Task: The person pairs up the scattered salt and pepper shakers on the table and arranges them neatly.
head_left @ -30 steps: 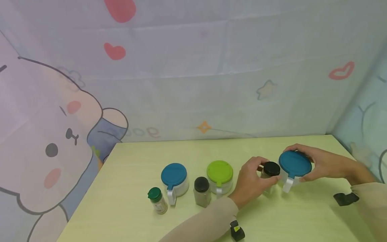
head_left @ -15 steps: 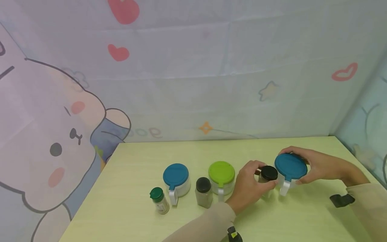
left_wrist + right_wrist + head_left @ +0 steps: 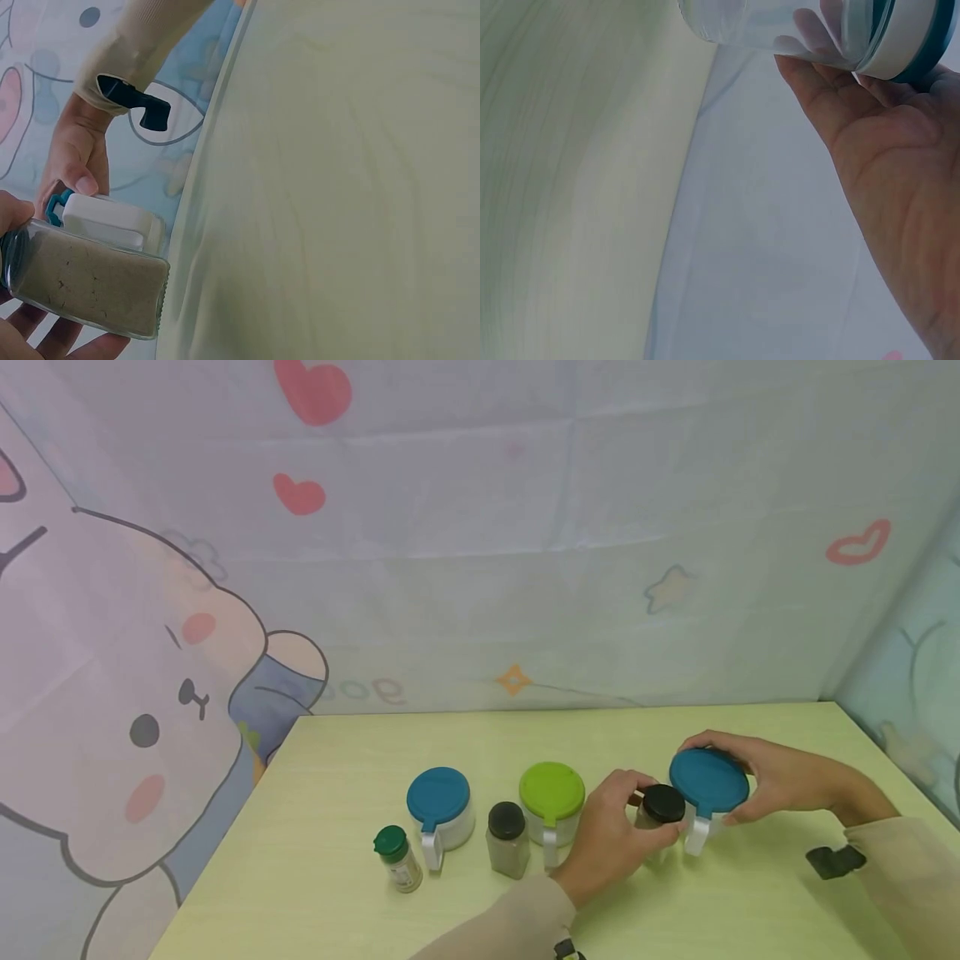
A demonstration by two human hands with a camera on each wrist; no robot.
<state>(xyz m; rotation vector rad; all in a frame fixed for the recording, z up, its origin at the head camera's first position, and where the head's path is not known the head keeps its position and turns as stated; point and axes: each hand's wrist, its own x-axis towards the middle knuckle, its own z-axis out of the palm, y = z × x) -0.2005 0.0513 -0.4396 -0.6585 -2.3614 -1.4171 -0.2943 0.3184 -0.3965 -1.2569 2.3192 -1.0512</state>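
My left hand (image 3: 606, 835) grips a square glass spice jar (image 3: 90, 281) with a black lid (image 3: 663, 803); grey-brown powder fills it in the left wrist view. Beside it, my right hand (image 3: 780, 775) holds a round clear jar (image 3: 780, 26) around its side. This jar has a blue lid (image 3: 708, 779) and a white handle (image 3: 697, 835) that points toward me. Both jars are side by side, close over the table. Fingers of the right hand show through the clear wall in the right wrist view.
Left of my hands on the pale yellow table (image 3: 337, 743) stand a green-lidded handled jar (image 3: 552, 792), another black-lidded spice jar (image 3: 507, 843), a blue-lidded handled jar (image 3: 440, 797) and a small green-capped shaker (image 3: 399, 860). A printed cloth (image 3: 480, 610) hangs behind the table.
Both hands have moved left and a little toward me, carrying the black-lidded spice jar and the blue-lidded jar with them. The other containers stay in place while the head view shifts slightly.
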